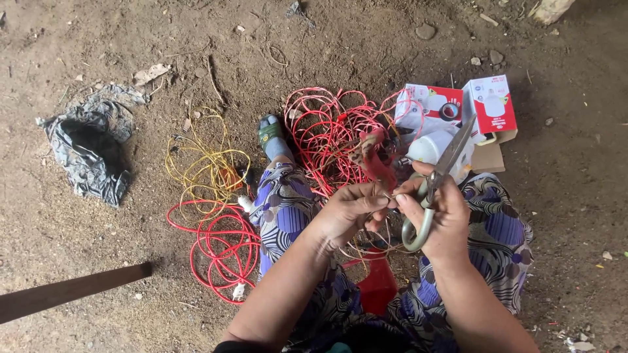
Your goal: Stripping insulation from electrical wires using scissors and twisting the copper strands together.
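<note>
The left hand (347,212) is pinching a thin red wire (378,167) between its fingertips, the wire rising just above the hand. Just beside it, the right hand (441,212) is gripping scissors (437,180), blades pointing up toward the boxes (458,108), near the wire's end.

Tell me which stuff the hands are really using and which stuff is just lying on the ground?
In use:
- left hand pinching a thin red wire
- right hand holding scissors
- red wire tangle the strand seems to come from

Just lying about:
- yellow wire coil
- red wire coil
- two red-and-white boxes
- white bulb
- crumpled grey bag
- wooden stick
</note>
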